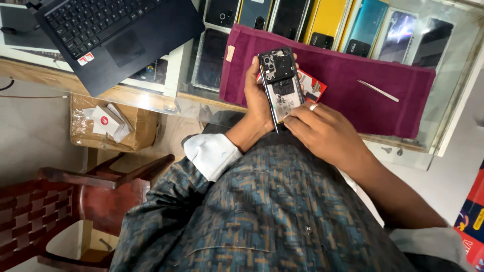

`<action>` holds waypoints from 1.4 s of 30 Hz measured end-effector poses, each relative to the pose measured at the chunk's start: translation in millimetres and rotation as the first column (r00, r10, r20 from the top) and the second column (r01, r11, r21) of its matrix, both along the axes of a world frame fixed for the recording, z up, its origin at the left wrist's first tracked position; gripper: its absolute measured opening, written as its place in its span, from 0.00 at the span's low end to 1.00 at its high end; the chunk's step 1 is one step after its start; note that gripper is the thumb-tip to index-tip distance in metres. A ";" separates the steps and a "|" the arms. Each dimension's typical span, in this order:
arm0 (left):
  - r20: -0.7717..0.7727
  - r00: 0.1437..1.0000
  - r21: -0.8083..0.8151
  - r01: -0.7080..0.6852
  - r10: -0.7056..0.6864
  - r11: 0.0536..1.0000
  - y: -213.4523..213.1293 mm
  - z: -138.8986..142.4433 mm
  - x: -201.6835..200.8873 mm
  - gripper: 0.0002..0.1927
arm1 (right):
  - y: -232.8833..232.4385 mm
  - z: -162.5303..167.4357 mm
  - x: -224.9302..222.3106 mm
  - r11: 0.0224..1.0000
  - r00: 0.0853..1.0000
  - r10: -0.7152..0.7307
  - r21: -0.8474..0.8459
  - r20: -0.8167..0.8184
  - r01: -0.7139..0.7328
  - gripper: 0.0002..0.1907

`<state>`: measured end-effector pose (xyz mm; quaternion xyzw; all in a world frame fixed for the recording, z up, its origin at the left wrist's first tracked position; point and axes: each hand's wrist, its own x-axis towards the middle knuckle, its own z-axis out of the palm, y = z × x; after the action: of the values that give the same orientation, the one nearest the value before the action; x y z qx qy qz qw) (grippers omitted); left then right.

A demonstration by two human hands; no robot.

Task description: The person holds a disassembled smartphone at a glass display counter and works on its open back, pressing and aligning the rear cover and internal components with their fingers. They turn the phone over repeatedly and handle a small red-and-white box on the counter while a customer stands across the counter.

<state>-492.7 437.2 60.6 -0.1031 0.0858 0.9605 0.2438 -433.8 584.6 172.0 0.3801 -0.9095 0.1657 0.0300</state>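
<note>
Right now my left hand [258,98] has its grip clenched around a phone [280,86], back cover off, its camera block and metal plate bare. It sits above the maroon cloth [353,75] on the bench, my right hand's [325,133] fingertips pinching its lower edge.

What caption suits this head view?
Left hand holds an opened phone above a maroon cloth; right hand presses its lower end.

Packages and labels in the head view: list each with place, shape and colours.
Phone boxes: row inside the glass counter above the maroon towel; flat rectangles, black, yellow, teal, silver.
Red card: on the towel behind the opened phone; small, red.
Cardboard box: under the counter, brown; small white cartons on top.
Laptop stickers: palm rest, red-white.
</note>
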 end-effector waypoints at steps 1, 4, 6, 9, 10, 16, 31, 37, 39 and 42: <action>-0.006 1.000 0.001 -0.008 0.008 1.000 0.5 0.0 -1.5 0.38 | 0.9 -0.7 -2.6 0.999 1.000 0.019 0.034 0.002 -0.019 0.12; 0.046 0.999 -0.015 -0.021 0.022 1.000 2.4 -0.6 -7.0 0.37 | 1.8 -2.9 -9.8 0.998 0.999 0.041 0.044 0.002 -0.041 0.12; 0.071 0.997 -0.048 -0.032 0.035 0.998 3.4 -1.6 -10.9 0.36 | 1.7 -4.8 -15.5 0.996 0.997 0.072 0.055 -0.016 -0.071 0.11; 0.070 0.996 -0.098 -0.048 0.055 0.994 6.3 -4.5 -16.8 0.35 | 2.3 -7.9 -23.2 0.992 0.995 0.094 0.083 -0.024 -0.091 0.12; 0.080 0.995 -0.104 -0.048 0.057 0.993 6.7 -5.7 -18.5 0.35 | 2.4 -9.3 -25.6 0.991 0.995 0.098 0.092 -0.023 -0.095 0.12; 0.136 0.988 -0.152 -0.051 0.072 0.987 8.6 -11.1 -27.0 0.36 | 13.1 -14.1 -33.3 0.992 0.999 0.049 -0.114 -0.004 -0.049 0.11; 0.174 0.924 -0.434 -0.237 0.339 0.869 24.5 -7.2 -43.1 0.29 | 7.2 -43.9 -2.4 0.884 0.958 -0.287 -0.382 0.013 0.270 0.10; 0.185 0.908 -0.471 -0.254 0.376 0.845 26.0 -6.5 -35.0 0.30 | 1.9 -45.2 3.2 0.923 0.951 -0.280 -0.308 -0.128 0.231 0.15; 0.196 0.914 -0.475 -0.228 0.355 0.850 25.1 -5.7 -33.8 0.31 | 0.0 -46.1 5.0 0.930 0.940 -0.293 -0.282 -0.172 0.238 0.15; 0.239 0.915 -0.473 -0.183 0.325 0.862 26.4 -2.8 -30.4 0.31 | -0.1 -45.4 9.3 0.929 0.935 -0.301 -0.282 -0.189 0.242 0.15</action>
<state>-523.0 463.6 57.8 -0.3158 0.2473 0.9112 0.0940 -424.5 584.5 126.6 0.2594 -0.9151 0.2301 0.2057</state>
